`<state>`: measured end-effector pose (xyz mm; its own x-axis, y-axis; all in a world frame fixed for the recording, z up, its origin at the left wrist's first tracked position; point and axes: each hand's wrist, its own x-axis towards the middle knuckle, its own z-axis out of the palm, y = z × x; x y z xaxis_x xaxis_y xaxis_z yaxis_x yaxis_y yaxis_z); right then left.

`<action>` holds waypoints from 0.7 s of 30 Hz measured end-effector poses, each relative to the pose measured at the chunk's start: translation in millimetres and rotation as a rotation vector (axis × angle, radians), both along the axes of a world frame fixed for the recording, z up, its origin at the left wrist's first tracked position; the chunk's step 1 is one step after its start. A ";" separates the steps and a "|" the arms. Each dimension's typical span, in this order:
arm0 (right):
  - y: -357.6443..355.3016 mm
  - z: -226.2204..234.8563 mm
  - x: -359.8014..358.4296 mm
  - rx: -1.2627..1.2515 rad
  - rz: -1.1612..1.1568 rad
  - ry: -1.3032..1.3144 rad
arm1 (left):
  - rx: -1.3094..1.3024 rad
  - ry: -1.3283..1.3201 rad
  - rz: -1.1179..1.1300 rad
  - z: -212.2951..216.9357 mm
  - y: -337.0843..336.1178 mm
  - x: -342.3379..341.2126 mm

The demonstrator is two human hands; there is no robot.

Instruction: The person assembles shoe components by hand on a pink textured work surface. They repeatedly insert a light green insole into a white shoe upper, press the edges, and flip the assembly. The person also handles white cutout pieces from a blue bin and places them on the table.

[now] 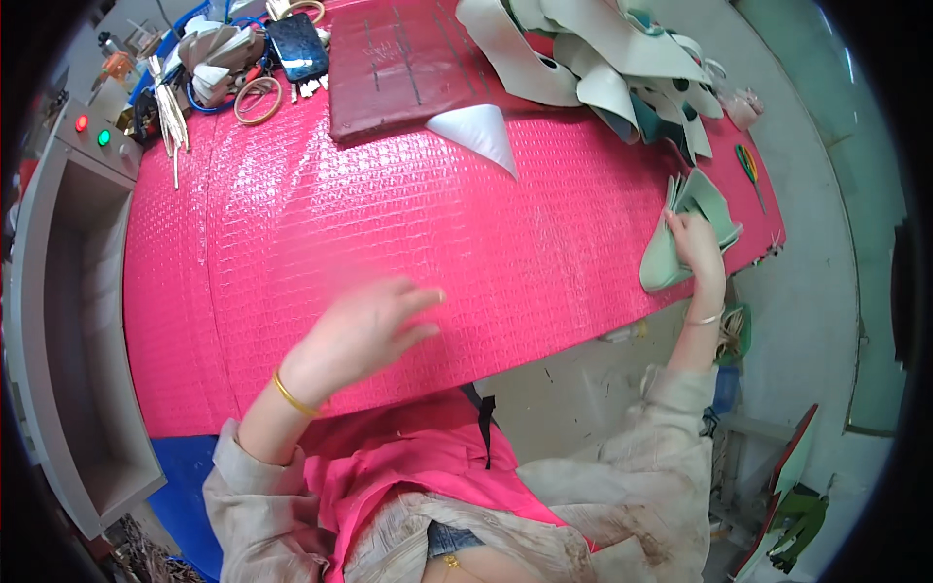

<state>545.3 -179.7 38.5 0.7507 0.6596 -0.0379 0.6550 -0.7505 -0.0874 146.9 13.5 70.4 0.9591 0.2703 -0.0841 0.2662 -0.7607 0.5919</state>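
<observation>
My left hand (pixel 364 325) hovers over the near part of the pink table covering (pixel 321 233), slightly blurred, its thumb and fingers apart and nothing in them. At the table's right edge my right hand (pixel 695 245) closes on a bundle of pale green cut pieces (pixel 661 264), curved and bent, of thin sheet material. Its fingertips are partly hidden among the pieces. A white triangular piece (pixel 483 136) lies at the front edge of a dark red flat pad (pixel 408 73), away from both hands.
At the far right is a loose heap of pale curved pieces (pixel 607 97). Green-and-orange-handled scissors (pixel 747 165) lie by the right edge. Far left are a phone (pixel 297 46), a tape roll (pixel 259 101) and a bunch of pale strips (pixel 170 121). A grey open-fronted box (pixel 83 291) stands left.
</observation>
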 end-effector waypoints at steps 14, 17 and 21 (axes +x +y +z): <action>305.8 72.6 25.3 -0.024 0.537 -0.924 | 1.031 -0.423 -0.001 -13.2 170.1 289.7; 310.6 89.6 72.8 -0.157 0.462 -0.858 | 1.113 -0.087 -0.088 10.7 196.7 285.7; 357.1 158.6 107.7 0.028 0.429 -0.697 | 1.233 -0.375 -0.165 54.2 271.0 231.1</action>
<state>653.0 177.4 197.0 0.2778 0.8887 0.3649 0.7958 -0.4256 0.4308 377.9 284.4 124.6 0.8992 -0.1458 0.4126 0.0894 -0.8617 -0.4995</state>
